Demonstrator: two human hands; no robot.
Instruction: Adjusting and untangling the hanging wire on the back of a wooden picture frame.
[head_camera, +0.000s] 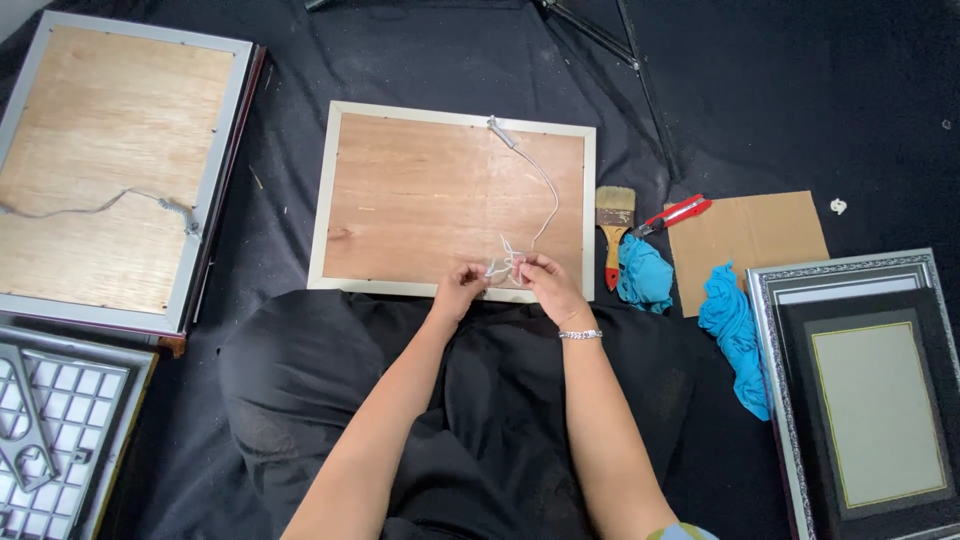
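Where the two forearms meet at the near edge of the frame back, the left hand (459, 287) and right hand (549, 283) sit close together, fingers pinched narrow on a tangle of thin white cord (507, 264). Each hand grips its own bit of the knot. Right wrist carries a silver link bracelet (581, 334).

Cord runs from the knot in a loose curve up the right side of the wood-backed picture frame with pale cream border (430, 195), lying face down, to a fixing at its far edge. Frame rests on black cloth (780, 110) covering the floor, just beyond the person's black-clad lap.

Right of the frame, near: a wooden-handled paintbrush with red tip (613, 228), red-handled pliers (673, 214), a crumpled blue rag (643, 273) touching the brush handle. Farther right, a brown cardboard sheet (748, 235), with a second blue rag (734, 330) at its near edge. Far right, near corner: ornate silver frame holding a black mat (860, 390).

Left: a larger grey-bordered wood-backed frame (110, 170), face down, own cord attached. Near left corner: a grey gridded frame (70, 440).
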